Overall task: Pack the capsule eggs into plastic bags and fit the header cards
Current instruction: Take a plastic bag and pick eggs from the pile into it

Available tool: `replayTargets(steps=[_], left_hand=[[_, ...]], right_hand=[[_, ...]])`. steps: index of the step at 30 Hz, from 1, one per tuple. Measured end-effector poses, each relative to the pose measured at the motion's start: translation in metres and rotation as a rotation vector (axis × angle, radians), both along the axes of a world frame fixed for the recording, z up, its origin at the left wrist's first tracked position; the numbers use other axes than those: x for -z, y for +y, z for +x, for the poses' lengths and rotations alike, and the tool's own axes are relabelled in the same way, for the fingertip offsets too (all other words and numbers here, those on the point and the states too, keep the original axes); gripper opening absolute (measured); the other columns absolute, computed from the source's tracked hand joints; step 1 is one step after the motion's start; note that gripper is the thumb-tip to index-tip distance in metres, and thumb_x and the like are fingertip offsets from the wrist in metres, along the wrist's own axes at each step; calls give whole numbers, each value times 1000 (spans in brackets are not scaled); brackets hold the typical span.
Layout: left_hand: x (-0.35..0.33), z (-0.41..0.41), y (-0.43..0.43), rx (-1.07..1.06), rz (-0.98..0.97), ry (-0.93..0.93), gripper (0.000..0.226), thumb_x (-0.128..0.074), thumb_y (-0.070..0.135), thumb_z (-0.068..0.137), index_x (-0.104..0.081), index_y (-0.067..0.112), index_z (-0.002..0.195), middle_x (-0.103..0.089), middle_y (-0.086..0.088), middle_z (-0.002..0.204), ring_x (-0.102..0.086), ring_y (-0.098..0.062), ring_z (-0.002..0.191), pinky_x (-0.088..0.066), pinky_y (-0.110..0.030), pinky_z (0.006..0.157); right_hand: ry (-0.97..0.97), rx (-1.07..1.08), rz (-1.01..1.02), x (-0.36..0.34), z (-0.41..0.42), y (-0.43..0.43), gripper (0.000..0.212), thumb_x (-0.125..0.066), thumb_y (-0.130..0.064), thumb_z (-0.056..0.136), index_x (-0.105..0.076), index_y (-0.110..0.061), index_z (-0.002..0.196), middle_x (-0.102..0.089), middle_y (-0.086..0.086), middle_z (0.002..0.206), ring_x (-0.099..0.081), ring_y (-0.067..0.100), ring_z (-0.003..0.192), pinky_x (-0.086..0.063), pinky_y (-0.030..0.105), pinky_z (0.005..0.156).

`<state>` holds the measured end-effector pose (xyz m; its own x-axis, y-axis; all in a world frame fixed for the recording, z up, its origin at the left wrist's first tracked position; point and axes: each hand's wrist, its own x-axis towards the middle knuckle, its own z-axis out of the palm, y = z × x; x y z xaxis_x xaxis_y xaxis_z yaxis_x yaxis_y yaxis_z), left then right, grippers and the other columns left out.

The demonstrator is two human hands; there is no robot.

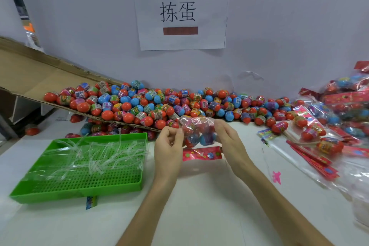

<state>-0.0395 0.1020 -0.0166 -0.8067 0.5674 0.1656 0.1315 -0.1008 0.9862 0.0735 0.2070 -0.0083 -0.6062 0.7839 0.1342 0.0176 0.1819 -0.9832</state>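
The white table is being occupied along its back by a heap of capsule eggs and at left by a green tray. Before the heap, a filled plastic bag is being gripped at both ends by curled fingers of the left hand and right hand, over a red header card lying flat.

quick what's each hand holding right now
Left hand: closed, pinching the left edge of the plastic bag of capsule eggs.
Right hand: closed, holding the same bag's right side.
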Motion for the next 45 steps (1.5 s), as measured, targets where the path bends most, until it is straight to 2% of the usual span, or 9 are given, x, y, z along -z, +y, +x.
replayTargets(steps=[2,5,9,13,21,25,37,41,45], left_hand=[[0,2,0,2,11,17,22,-59,23,105,-62,7,90,-70,-13,79,-65,-29,72,-55,-39,66],[0,2,0,22,18,-4,17,-60,22,105,-64,12,91,-71,-14,78,-68,-33,75,-56,-47,71],[0,1,1,82,54,-189,15,-58,18,106,-69,8,101,-75,-20,93,-72,-43,95,-60,-58,85],[-1,-3,0,108,101,-334,18,-57,17,106,-69,3,105,-77,-20,95,-75,-37,89,-62,-40,71],[-4,-5,-1,117,140,-478,17,-58,16,105,-67,1,107,-79,-11,86,-76,-19,73,-60,-28,59],[-3,-6,-2,120,132,-533,16,-57,15,105,-68,4,107,-78,-1,78,-75,-11,67,-57,-23,54],[-3,-8,0,122,135,-668,13,-60,21,104,-72,15,105,-80,2,87,-75,-9,70,-59,-23,54],[-3,-7,1,60,100,-588,10,-63,19,102,-72,14,101,-77,0,83,-72,-12,68,-57,-24,53],[-2,-9,-3,27,96,-536,7,-66,18,100,-72,18,97,-77,1,79,-73,-11,63,-56,-26,54]], right_hand=[[-5,-71,-5,2,-1,-1,36,-58,-69,85,-55,-46,112,-67,-20,106,-68,2,98,-58,20,82],[-10,-3,75,6,-5,-5,49,-80,-55,79,-55,-41,119,-69,-23,104,-68,-6,94,-55,13,71],[50,-45,48,3,-4,-4,26,-73,-41,90,-57,-47,109,-70,-31,98,-69,-6,94,-54,10,69],[60,-125,-55,-6,-3,-4,15,-62,-47,94,-60,-49,108,-71,-30,99,-71,-2,97,-56,14,70],[85,-265,-339,-10,7,2,32,-63,-46,87,-66,-31,115,-77,-6,109,-74,16,104,-59,24,77],[95,-354,-408,-13,11,3,35,-61,-41,90,-62,-29,123,-75,-5,115,-71,17,111,-60,28,81],[99,-545,-522,-15,19,12,37,-61,-32,99,-61,-27,136,-67,3,134,-64,28,124,-58,37,92],[-35,-482,-397,-20,14,11,23,-60,-54,97,-72,-49,116,-72,-10,122,-69,16,115,-59,31,85],[-29,-261,-239,-18,16,18,26,-65,-44,95,-73,-29,116,-73,2,108,-70,14,84,-59,27,70]])
